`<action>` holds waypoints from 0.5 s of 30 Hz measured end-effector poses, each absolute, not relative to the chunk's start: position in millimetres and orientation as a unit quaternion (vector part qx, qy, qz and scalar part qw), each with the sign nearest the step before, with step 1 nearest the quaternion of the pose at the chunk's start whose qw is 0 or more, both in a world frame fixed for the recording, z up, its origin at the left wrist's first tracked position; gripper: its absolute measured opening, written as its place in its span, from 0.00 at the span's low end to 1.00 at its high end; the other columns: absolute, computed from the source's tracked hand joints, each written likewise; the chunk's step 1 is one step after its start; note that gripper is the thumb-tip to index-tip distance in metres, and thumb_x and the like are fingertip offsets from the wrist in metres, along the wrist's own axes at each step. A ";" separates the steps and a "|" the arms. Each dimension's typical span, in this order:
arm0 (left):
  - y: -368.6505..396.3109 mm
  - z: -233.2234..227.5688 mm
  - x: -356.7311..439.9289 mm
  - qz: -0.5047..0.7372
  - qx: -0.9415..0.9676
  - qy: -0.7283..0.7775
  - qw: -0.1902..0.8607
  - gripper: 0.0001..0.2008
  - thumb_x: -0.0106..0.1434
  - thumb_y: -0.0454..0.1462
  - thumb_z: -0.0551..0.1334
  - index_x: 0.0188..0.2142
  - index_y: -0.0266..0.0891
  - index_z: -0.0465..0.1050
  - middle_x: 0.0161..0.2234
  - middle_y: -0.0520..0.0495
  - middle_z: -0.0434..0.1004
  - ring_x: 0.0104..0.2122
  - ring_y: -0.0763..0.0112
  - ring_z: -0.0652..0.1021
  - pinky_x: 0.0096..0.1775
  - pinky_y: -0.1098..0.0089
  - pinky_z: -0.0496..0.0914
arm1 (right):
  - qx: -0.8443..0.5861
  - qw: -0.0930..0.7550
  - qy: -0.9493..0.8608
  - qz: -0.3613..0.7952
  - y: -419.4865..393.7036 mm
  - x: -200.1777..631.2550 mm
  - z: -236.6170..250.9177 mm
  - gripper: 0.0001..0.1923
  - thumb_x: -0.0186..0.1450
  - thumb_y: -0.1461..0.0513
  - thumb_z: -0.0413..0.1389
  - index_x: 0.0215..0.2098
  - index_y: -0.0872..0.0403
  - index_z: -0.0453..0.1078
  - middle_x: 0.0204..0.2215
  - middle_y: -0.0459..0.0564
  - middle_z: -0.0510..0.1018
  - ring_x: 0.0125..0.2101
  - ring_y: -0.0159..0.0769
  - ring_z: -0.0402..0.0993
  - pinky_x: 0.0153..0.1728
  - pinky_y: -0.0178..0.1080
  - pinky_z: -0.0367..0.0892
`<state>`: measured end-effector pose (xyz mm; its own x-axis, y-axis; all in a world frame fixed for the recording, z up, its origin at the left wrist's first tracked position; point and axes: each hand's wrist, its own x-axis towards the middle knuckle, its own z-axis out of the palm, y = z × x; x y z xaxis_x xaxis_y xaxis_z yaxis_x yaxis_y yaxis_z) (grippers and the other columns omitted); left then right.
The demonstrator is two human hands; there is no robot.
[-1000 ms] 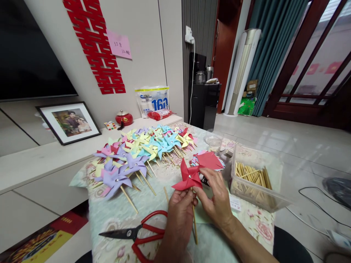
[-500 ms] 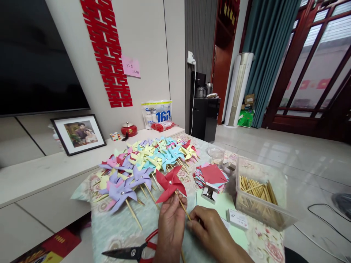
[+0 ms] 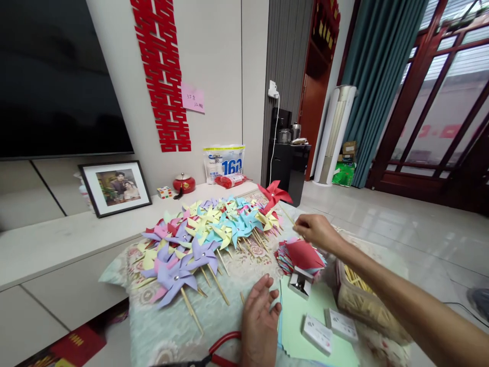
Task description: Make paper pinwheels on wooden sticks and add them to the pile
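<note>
My right hand [image 3: 311,228] pinches the thin stick of a red paper pinwheel [image 3: 274,194], held out over the far right end of the pinwheel pile. Near the table's front, my left hand [image 3: 262,313] is open, palm up with loosely curled fingers and nothing in it. Many finished pinwheels [image 3: 225,224] in yellow, blue, purple and pink lie across the table on their sticks. Just left of my left hand are scissors [image 3: 225,342] with red handles, partly cut off by the frame. A stack of coloured paper squares [image 3: 303,255], red on top, lies below my right wrist.
Beside the stack sit an open small box of metal pins [image 3: 300,283] and green paper sheets [image 3: 301,316] with two small white boxes [image 3: 318,334]. A clear plastic tub [image 3: 376,306] of sticks is partly behind my right forearm. A framed photo [image 3: 117,188] stands on the cabinet.
My right hand has carried the red pinwheel away from my left hand, forward and right to the table's far side. My left hand has let go of it and opened. The view shifted slightly.
</note>
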<state>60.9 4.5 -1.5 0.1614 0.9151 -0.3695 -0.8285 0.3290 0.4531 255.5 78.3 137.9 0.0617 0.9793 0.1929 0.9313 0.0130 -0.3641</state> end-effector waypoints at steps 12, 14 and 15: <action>20.8 -40.4 71.8 0.501 0.050 0.274 0.819 0.15 0.46 0.36 0.77 0.35 0.42 0.81 0.36 0.47 0.80 0.25 0.73 0.76 0.25 0.73 0.66 | -0.813 0.072 -0.576 0.053 243.6 291.5 104.3 0.17 0.70 0.57 0.57 0.55 0.55 0.68 0.53 0.54 0.74 0.47 0.42 0.75 0.46 0.49 0.74; 25.0 -48.2 71.3 0.489 0.064 0.255 0.832 0.14 0.48 0.36 0.76 0.36 0.42 0.81 0.36 0.47 0.80 0.24 0.73 0.75 0.25 0.72 0.66 | -0.821 0.065 -0.564 0.055 261.8 292.4 92.6 0.17 0.70 0.57 0.57 0.55 0.55 0.68 0.53 0.54 0.74 0.47 0.42 0.75 0.46 0.49 0.74; 26.7 -52.2 70.3 0.486 0.075 0.239 0.837 0.13 0.49 0.36 0.75 0.36 0.43 0.82 0.36 0.47 0.80 0.24 0.73 0.75 0.26 0.71 0.66 | -0.825 0.061 -0.559 0.057 269.9 293.0 86.7 0.17 0.70 0.57 0.57 0.55 0.55 0.68 0.53 0.54 0.74 0.47 0.42 0.75 0.46 0.48 0.74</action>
